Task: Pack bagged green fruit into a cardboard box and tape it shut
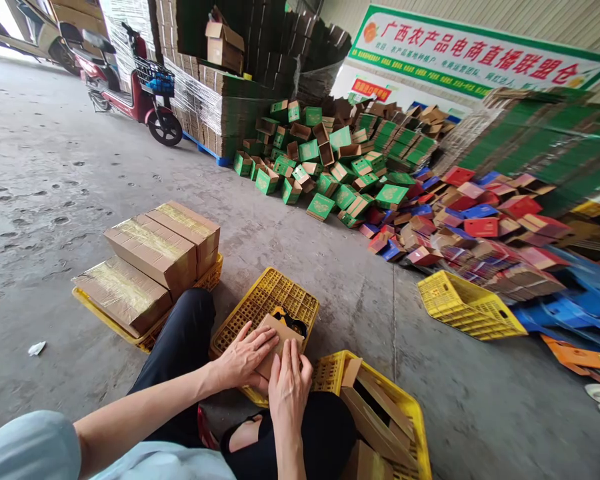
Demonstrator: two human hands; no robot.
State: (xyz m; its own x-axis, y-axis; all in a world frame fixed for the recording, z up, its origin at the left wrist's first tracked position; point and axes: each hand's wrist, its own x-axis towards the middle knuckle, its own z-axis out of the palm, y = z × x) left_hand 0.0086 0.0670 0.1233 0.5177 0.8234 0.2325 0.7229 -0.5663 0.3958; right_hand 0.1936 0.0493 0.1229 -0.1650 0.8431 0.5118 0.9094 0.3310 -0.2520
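Note:
A small brown cardboard box [280, 328] sits on an upturned yellow plastic crate [260, 293] between my knees. My left hand [247, 357] lies on the box's left side, fingers stretched flat over its top. From the right, my right hand [289, 387] rests on the same box with its fingers extended and close together. The hands cover much of the box, so its near side is partly hidden. Just beyond it on the crate is a yellow and black tool [295, 324] that looks like a tape dispenser, partly hidden by the box.
Taped cartons [153, 247] sit on a yellow crate at left. Flattened cardboard [380, 420] fills another crate [420, 427] by my right knee. A tilted yellow crate [465, 307] stands farther right. Green boxes [320, 205], red and blue boxes [480, 227] and a scooter [130, 100] are beyond.

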